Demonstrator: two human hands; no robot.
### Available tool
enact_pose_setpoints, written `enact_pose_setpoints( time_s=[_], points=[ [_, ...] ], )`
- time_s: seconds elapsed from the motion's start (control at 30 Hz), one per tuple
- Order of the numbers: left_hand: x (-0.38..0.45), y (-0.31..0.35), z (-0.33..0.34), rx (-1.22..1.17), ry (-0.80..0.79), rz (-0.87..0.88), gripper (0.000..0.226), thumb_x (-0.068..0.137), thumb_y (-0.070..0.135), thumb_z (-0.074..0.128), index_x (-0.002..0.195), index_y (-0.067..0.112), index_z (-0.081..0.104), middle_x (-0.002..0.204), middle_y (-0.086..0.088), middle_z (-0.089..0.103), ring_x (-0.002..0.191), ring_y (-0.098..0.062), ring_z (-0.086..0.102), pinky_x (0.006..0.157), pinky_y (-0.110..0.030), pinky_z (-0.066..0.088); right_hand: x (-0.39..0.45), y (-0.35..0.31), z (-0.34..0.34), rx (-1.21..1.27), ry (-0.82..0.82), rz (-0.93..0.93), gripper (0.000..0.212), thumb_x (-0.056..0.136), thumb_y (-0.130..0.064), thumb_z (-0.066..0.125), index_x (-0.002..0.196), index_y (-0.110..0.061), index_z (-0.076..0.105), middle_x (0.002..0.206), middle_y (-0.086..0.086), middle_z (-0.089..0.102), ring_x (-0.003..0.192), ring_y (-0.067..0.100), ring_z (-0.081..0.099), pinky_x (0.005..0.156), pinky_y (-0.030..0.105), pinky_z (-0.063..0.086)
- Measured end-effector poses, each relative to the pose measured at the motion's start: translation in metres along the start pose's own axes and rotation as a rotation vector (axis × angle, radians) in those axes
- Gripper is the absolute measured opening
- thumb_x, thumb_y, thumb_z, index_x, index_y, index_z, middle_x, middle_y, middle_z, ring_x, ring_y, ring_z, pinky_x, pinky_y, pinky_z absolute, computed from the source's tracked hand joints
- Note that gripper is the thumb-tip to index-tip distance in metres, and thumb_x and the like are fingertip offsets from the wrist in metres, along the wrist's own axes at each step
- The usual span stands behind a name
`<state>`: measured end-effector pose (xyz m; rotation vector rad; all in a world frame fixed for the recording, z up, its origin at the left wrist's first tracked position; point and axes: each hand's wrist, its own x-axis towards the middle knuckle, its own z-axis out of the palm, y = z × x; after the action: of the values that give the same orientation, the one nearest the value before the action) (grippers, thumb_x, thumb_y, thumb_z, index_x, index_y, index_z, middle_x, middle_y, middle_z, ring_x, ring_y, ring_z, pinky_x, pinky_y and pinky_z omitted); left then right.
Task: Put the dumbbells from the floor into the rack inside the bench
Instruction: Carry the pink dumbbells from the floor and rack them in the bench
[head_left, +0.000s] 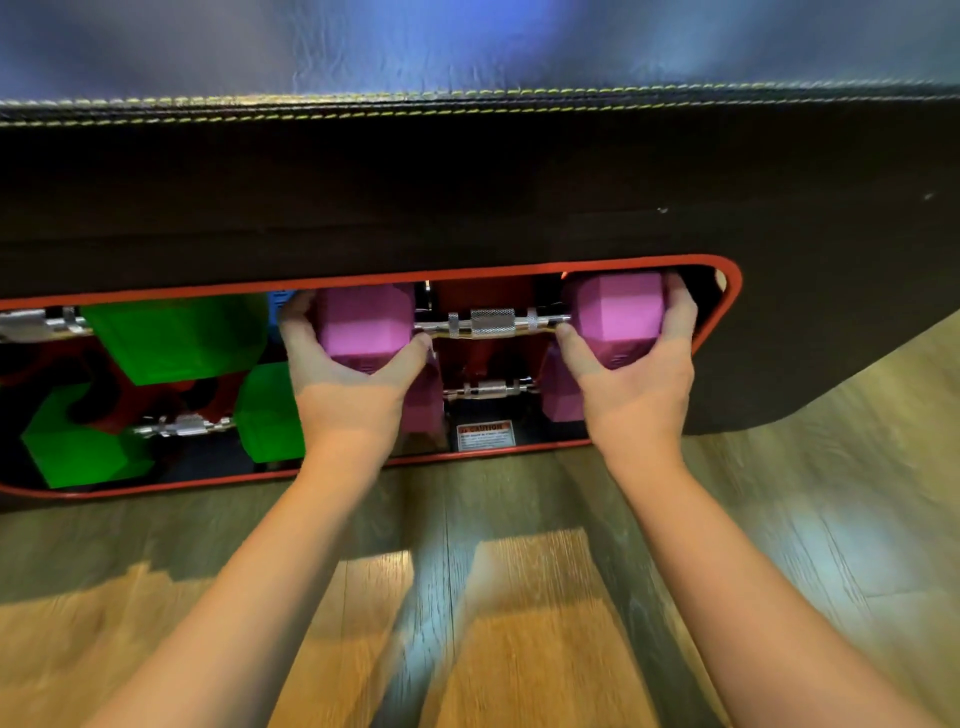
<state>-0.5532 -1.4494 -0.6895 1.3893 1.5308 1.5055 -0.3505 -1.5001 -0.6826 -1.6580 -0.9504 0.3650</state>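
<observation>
Left hand (347, 375), right hand (631, 379) cup pink dumbbell (493, 323) heads, arms outstretched.

A home workout corner or small gym is showing here: a black padded bench (467, 182) is filling the upper frame, its red-rimmed opening is holding pink dumbbells (493, 322) and green dumbbells (176, 338), and a wood-plank floor (519, 597) is spreading across the bottom.

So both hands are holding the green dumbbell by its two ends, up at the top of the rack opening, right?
Not quite: it is the pink dumbbell, not a green one. The head view shows the left hand and right hand gripping its two ends at the top of the rack opening.
</observation>
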Motion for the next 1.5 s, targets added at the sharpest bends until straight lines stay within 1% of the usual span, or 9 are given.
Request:
enact_pose_setpoints(
  time_s=[0.07,0.13,0.23,0.37,0.47,0.67,0.87,1.13,1.5],
  points=[
    [0.007,-0.005,0.006,-0.016,-0.004,-0.015,0.082,0.065,0.01,0.09,0.133,0.011,0.044,0.12,0.012,0.053,0.099,0.013,0.055,0.096,-0.004,0.038,0.007,0.002,0.006,-0.023,-0.035,0.006,0.087,0.074,-0.039,0.081,0.145,-0.023,0.033,0.135,-0.008,0.051,0.123,0.007,0.049,0.105,0.018,0.038],
    [0.013,-0.012,0.011,-0.016,-0.007,-0.042,0.078,0.066,0.008,0.089,0.129,0.014,0.045,0.113,0.019,0.054,0.094,0.02,0.056,0.09,-0.005,0.043,0.015,0.006,0.011,-0.033,-0.071,0.007,0.086,0.074,-0.041,0.082,0.143,-0.022,0.035,0.135,-0.005,0.051,0.123,0.009,0.05,0.103,0.021,0.037],
    [0.021,-0.015,0.017,0.031,-0.036,-0.081,0.086,0.064,0.023,0.091,0.136,0.012,0.045,0.121,0.007,0.06,0.111,-0.006,0.063,0.102,-0.023,0.048,0.027,0.007,0.019,-0.112,-0.102,0.02,0.087,0.071,-0.044,0.082,0.139,-0.017,0.036,0.134,0.003,0.048,0.123,0.019,0.049,0.099,0.022,0.034],
    [0.018,-0.008,0.025,0.265,-0.059,-0.001,0.106,0.058,0.047,0.091,0.142,0.006,0.041,0.141,-0.019,0.048,0.134,-0.033,0.045,0.114,-0.039,0.038,0.023,0.007,0.03,-0.289,-0.093,0.024,0.107,0.062,-0.045,0.087,0.143,-0.008,0.029,0.138,0.015,0.039,0.129,0.036,0.04,0.109,0.045,0.035],
    [0.012,-0.006,0.025,0.369,-0.066,0.025,0.111,0.06,0.041,0.092,0.146,0.002,0.035,0.149,-0.024,0.035,0.139,-0.036,0.033,0.112,-0.031,0.03,0.021,0.01,0.032,-0.325,-0.06,0.018,0.106,0.065,-0.03,0.088,0.146,-0.006,0.025,0.14,0.016,0.037,0.127,0.038,0.041,0.108,0.044,0.033],
    [0.014,-0.007,0.024,0.454,-0.09,0.023,0.116,0.06,0.044,0.092,0.149,0.003,0.03,0.152,-0.024,0.029,0.139,-0.04,0.034,0.112,-0.038,0.034,0.022,0.011,0.034,-0.344,-0.047,0.009,0.103,0.066,-0.027,0.085,0.146,-0.004,0.024,0.14,0.017,0.037,0.124,0.038,0.041,0.106,0.042,0.032],
    [0.012,-0.004,0.024,0.48,-0.1,0.022,0.112,0.067,0.04,0.088,0.152,0.003,0.025,0.156,-0.023,0.027,0.143,-0.038,0.027,0.114,-0.035,0.028,0.023,0.01,0.034,-0.355,-0.049,0.001,0.102,0.065,-0.027,0.085,0.144,-0.003,0.026,0.138,0.018,0.038,0.121,0.041,0.043,0.105,0.042,0.032],
    [0.013,-0.003,0.025,0.517,-0.115,0.068,0.101,0.07,0.039,0.085,0.147,0.002,0.032,0.151,-0.023,0.033,0.136,-0.04,0.038,0.108,-0.038,0.036,0.024,0.011,0.03,-0.352,-0.05,0.02,0.111,0.063,-0.032,0.087,0.147,-0.003,0.02,0.142,0.019,0.034,0.124,0.043,0.041,0.106,0.044,0.032],
    [0.013,-0.005,0.023,0.532,-0.107,0.092,0.107,0.069,0.044,0.086,0.149,0.003,0.029,0.151,-0.02,0.034,0.139,-0.036,0.035,0.11,-0.036,0.035,0.024,0.014,0.032,-0.357,-0.049,0.005,0.11,0.065,-0.029,0.086,0.148,-0.005,0.019,0.141,0.018,0.034,0.123,0.044,0.041,0.105,0.046,0.033]
  ],
)
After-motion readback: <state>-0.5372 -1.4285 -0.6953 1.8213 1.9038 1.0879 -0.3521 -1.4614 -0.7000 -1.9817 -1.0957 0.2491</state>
